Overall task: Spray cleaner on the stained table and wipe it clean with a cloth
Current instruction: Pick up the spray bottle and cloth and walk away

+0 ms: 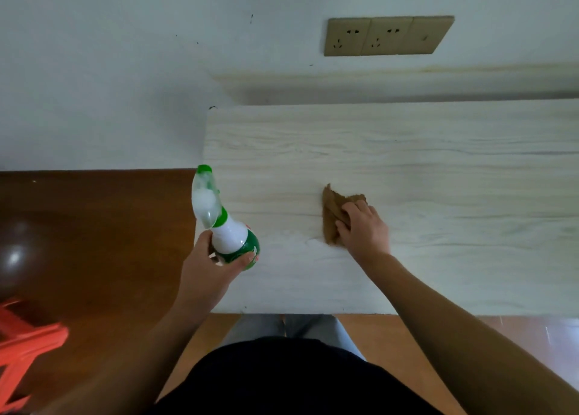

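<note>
A pale wood-grain table fills the middle and right of the head view. My left hand grips a white and green spray bottle by its body, held above the table's left edge with the clear nozzle head pointing away from me. My right hand presses flat on a crumpled brown cloth lying on the table near its middle. Faint smears show on the surface near the cloth; no distinct stain is visible.
A wall with a tan socket panel stands behind the table. Dark brown floor lies to the left, with a red plastic stool at the lower left. My legs and dark shirt are at the table's near edge.
</note>
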